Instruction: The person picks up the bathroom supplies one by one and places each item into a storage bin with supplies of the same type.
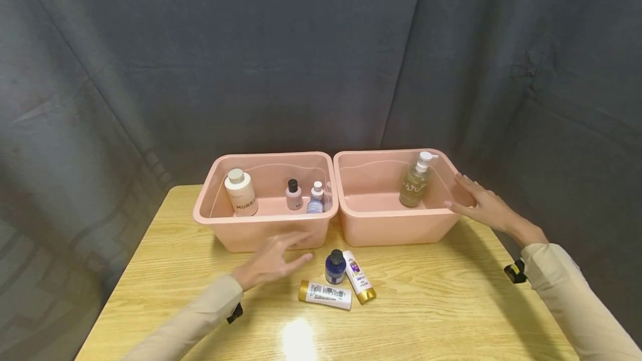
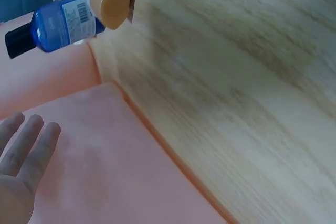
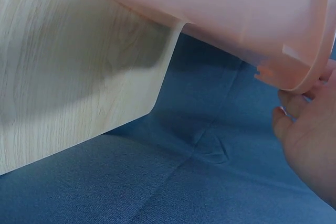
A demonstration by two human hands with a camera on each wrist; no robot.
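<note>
In the head view my left hand (image 1: pixel 275 261) hovers before the front wall of the left pink bin (image 1: pixel 271 234), its fingers extended and holding nothing. A dark blue bottle (image 1: pixel 335 267) with a black cap stands just right of it. Two white tubes with gold caps lie by the bottle: one tube (image 1: pixel 328 294) across the front, the other tube (image 1: pixel 356 273) slanting on the right. My right hand (image 1: pixel 484 208) is at the right end of the right pink bin (image 1: pixel 396 230), fingers along its rim. The right wrist view shows fingertips (image 3: pixel 291 103) against the rim's underside.
The left bin contains a large white bottle (image 1: pixel 242 194), a small black-capped bottle (image 1: pixel 293 196) and a white-capped bluish bottle (image 1: pixel 316 199). A pump bottle (image 1: pixel 414 183) stands in the right bin. Both bins sit on a wooden table (image 1: pixel 411 316) before a grey curtain (image 1: pixel 281 71).
</note>
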